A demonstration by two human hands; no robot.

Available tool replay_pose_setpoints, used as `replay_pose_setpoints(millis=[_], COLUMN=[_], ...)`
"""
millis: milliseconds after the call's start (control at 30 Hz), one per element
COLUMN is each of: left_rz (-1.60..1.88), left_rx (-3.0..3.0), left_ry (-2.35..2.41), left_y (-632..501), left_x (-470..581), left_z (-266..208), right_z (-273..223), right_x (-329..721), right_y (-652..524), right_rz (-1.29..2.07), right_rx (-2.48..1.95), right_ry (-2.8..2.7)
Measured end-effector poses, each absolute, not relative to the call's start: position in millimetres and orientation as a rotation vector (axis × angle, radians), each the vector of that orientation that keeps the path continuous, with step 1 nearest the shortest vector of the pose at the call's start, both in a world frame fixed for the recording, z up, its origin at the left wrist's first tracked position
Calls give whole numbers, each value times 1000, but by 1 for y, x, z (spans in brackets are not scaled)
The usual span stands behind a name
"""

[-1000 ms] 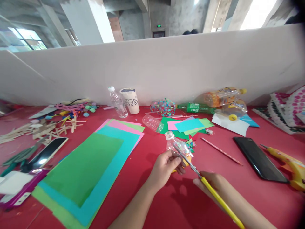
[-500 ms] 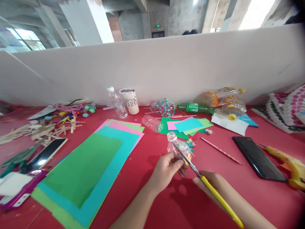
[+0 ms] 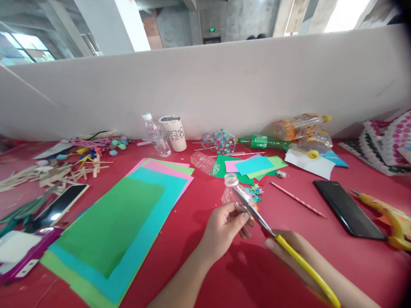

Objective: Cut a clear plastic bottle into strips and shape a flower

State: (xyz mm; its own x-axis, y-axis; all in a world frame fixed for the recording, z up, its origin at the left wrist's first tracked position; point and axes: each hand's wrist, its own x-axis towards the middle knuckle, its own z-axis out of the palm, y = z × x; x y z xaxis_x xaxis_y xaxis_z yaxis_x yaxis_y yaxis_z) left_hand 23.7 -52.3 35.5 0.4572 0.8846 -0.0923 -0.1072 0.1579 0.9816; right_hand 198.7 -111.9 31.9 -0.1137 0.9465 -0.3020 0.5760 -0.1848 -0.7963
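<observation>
My left hand [image 3: 226,224] pinches the lower edge of a cut clear plastic bottle top [image 3: 230,188], whose open neck points up and away from me. In my right hand [image 3: 285,248] is a pair of scissors [image 3: 266,226] with yellow handles. The blades cross the bottle top beside my left fingertips, and my fingers hide part of the cut edge. Small star-shaped pieces [image 3: 257,192] lie just behind the bottle top. A clear cut bottle section [image 3: 204,163] rests on its side farther back.
Coloured paper sheets [image 3: 122,218] lie to the left. A phone [image 3: 348,209] and a yellow glue gun [image 3: 382,209] are on the right, near a striped straw [image 3: 298,199]. Bottles, including a green one [image 3: 263,142], and a cup [image 3: 174,134] line the white partition [image 3: 205,90].
The scissors' handles and my right hand have shifted slightly right, and the yellow handle loops look wider apart. My left hand keeps its pinch on the bottle top.
</observation>
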Motion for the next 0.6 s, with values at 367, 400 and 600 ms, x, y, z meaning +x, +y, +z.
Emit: replay_pose_setpoints(millis=[367,400,600], left_rz=[885,892,963], left_rx=[1228,1231,1342], left_ry=[848,849,928], left_y=[-66,-67,-72], left_x=[19,19,18], left_z=[56,57,60], right_z=[54,55,56], right_x=[198,199,206], right_y=[-130,-130,-132], right_rz=[1342,1369,1551], right_rx=[-1651,-1644,-1658], right_ry=[-1430,-1425,-1335])
